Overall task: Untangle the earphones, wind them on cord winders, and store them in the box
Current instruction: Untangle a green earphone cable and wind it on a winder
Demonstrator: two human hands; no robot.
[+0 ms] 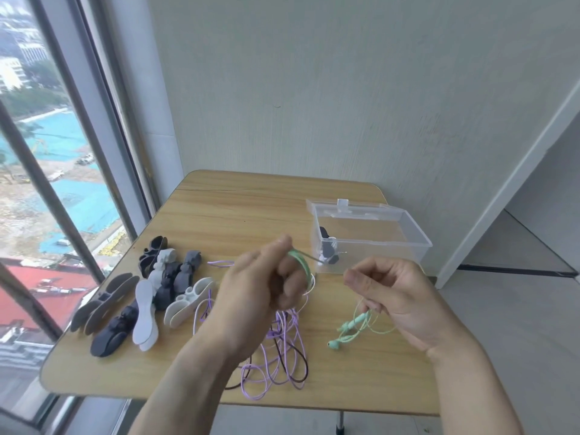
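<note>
Mint-green earphone cord [361, 321] is strung frame-centre between hands: coil gripped by left hand [260, 287], strand pinched by right hand [395, 290].

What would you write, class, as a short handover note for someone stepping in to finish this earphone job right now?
Left hand: holds a winder with the mint-green earphones' cord going round it.
Right hand: pinches that same cord; its earbuds hang above the table.
Clear box: open, one wound set inside.
Spare winders: piled at the table's left.
Done: one set boxed, the mint-green set partly wound.
Left: finish winding and box it, then untangle, wind and box the purple and dark cords.
</note>
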